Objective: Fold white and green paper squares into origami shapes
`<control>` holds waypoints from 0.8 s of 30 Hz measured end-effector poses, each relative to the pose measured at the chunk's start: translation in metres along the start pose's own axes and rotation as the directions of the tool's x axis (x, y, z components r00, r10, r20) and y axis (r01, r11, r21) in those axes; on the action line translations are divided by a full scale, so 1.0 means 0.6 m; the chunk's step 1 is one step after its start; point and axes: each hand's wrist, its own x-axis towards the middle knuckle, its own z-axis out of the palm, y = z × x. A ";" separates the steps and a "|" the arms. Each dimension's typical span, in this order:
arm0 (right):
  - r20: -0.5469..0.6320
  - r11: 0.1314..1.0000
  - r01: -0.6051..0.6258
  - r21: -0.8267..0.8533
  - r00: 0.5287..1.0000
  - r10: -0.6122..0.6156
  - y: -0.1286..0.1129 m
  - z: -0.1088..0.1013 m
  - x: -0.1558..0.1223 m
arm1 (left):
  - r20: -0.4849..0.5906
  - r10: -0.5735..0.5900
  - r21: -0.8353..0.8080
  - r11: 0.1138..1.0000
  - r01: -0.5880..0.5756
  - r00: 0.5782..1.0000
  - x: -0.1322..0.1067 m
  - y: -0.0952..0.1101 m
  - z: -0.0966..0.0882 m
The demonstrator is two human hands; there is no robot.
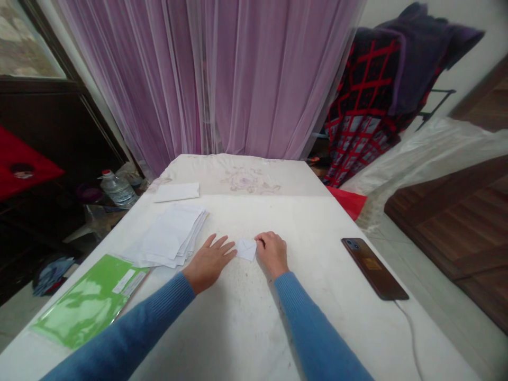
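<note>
A: Where is the small folded white paper [246, 251] placed?

B: It is laid on the white tablecloth [317, 328], about midway between the left and right edges of the table, in the gap between the two hands.

A: From which side is it met by the fingers?

B: From both. Its left edge is met, or nearly met, by the left hand [210, 263], whose fingers are spread wide and held low, palm down. By the right hand [273, 255] its far right corner is reached, with thumb and forefinger brought close together; whether the corner is pinched cannot be told.

A: Is one hand nearer?

B: No clear difference is seen. The paper looks almost square, so no long axis can be given.

A: And what is kept toward the edges?

B: White sheets [170, 233] are piled toward the left edge; a smartphone [373, 268] is laid by the right.
</note>
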 end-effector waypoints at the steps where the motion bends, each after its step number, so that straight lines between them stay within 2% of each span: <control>1: -0.006 1.000 0.003 0.002 1.000 -0.003 0.000 0.000 -0.001 | 0.008 -0.026 -0.033 0.999 0.026 1.000 0.003 -0.001 -0.003; 6: -0.029 1.000 0.015 0.011 0.999 -0.015 -0.002 0.000 -0.006 | -0.026 -0.233 -0.277 0.936 0.217 0.972 0.032 0.001 -0.012; 9: -0.032 1.000 0.019 0.014 0.999 -0.019 -0.002 -0.001 -0.007 | -0.102 -0.390 -0.362 0.872 0.331 0.915 0.054 0.012 -0.005; 11: -0.035 1.000 0.024 0.018 0.999 -0.024 -0.002 -0.001 -0.008 | -0.142 -0.443 -0.368 0.854 0.368 0.885 0.067 0.018 0.000; 14: -0.047 0.999 0.029 0.030 0.999 -0.027 -0.001 0.000 -0.008 | -0.125 -0.455 -0.344 0.854 0.392 0.882 0.082 0.020 -0.001; 24: -0.059 0.998 0.034 0.056 0.998 -0.031 0.001 0.004 -0.007 | 0.090 -0.476 -0.206 0.850 0.484 0.875 0.109 0.017 -0.032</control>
